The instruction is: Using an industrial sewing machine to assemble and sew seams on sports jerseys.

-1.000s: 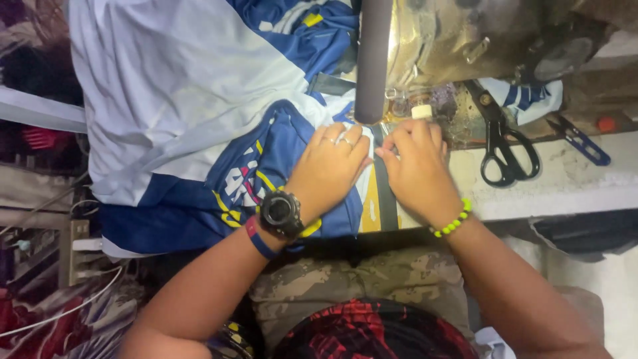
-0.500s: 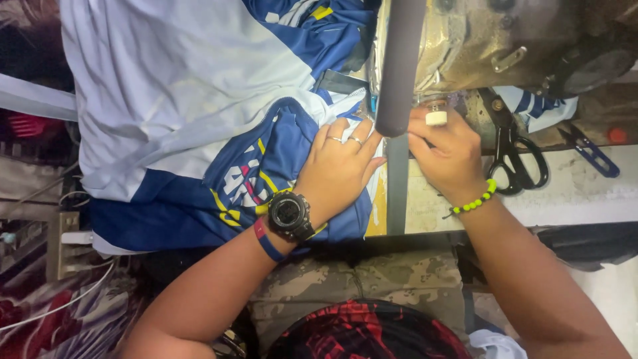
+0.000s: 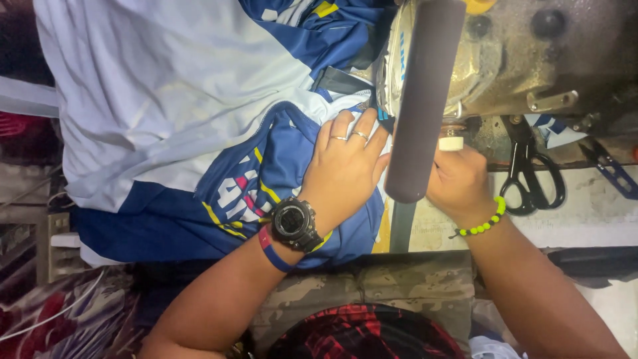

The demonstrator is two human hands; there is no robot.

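A blue and white sports jersey (image 3: pixel 166 113) with yellow trim lies spread over the sewing table. My left hand (image 3: pixel 345 166), wearing two rings and a black wristwatch, presses flat on the blue part of the jersey beside the machine. My right hand (image 3: pixel 458 183), with a green bead bracelet, is closed under the sewing machine head (image 3: pixel 505 60); a small white part (image 3: pixel 450 143) shows at its fingers. A dark cylinder (image 3: pixel 422 100) hangs in front and hides the needle area and part of both hands.
Black scissors (image 3: pixel 531 173) lie on the table right of the machine, with a blue tool (image 3: pixel 608 169) farther right. Red patterned cloth (image 3: pixel 66 319) lies at lower left. My camouflage trousers (image 3: pixel 372 286) are below the table edge.
The view has shifted closer to the machine. My right hand has moved right, under the machine head, and my left hand has slid up the jersey toward the machine.
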